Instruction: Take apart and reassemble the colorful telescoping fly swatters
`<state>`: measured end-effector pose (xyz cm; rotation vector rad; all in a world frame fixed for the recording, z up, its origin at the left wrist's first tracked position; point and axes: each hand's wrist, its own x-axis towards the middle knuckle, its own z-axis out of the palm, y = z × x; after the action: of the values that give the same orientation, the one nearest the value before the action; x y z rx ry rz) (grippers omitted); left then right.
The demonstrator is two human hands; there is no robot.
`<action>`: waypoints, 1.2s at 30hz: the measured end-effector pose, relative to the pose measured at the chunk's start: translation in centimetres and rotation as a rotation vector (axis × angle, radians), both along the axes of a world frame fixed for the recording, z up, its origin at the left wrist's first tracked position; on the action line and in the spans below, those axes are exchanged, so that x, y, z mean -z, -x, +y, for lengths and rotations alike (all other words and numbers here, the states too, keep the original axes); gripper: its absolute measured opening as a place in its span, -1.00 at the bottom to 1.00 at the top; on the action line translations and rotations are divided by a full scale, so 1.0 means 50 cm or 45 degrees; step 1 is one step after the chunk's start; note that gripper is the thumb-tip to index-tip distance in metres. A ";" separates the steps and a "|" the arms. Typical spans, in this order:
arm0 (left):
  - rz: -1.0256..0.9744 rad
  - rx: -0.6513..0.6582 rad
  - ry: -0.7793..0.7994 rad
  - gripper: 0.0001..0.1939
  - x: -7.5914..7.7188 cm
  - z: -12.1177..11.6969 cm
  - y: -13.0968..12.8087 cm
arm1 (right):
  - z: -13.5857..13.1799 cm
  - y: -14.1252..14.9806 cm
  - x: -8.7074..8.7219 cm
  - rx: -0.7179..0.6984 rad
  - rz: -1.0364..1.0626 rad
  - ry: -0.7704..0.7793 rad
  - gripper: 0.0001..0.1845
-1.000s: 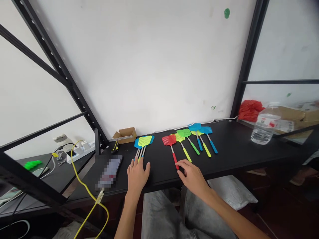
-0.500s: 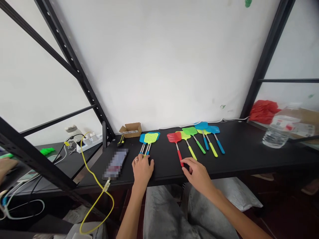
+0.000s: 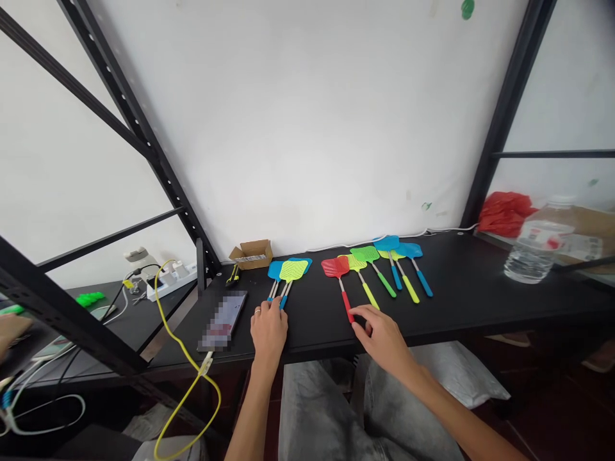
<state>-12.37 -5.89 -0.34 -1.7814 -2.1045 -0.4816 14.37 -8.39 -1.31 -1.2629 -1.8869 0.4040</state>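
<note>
My left hand lies on the black table with its fingertips on the handle ends of a small stack of fly swatters, blue and yellow-green. My right hand rests near the table's front edge, fingers spread, index finger touching the handle end of the red fly swatter. To the right of the red one lies a row of several more swatters, yellow, green and blue, heads toward the wall.
A phone with a yellow cable lies left of my left hand. A small cardboard box sits by the wall. A water bottle and a red bag are at the right. Black rack posts frame the table.
My left hand has slid slightly up onto the stacked swatters' handles. My right hand has stayed by the red handle. The camera has shifted a little.
</note>
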 end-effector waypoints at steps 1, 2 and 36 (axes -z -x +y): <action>-0.007 -0.008 0.001 -0.62 0.001 0.002 0.001 | 0.000 0.000 0.000 -0.002 0.006 -0.003 -0.71; -0.018 -0.019 0.001 -0.61 0.003 0.004 0.002 | 0.000 0.000 -0.001 -0.004 0.011 -0.005 -0.71; -1.214 1.047 0.392 -0.75 -0.081 -0.132 -0.258 | -0.003 -0.007 -0.050 -0.308 1.474 0.432 -0.61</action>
<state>0.51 -12.50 3.70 -3.0107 -1.8514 -1.5324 14.72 -8.56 1.17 -0.6874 -0.9623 1.2949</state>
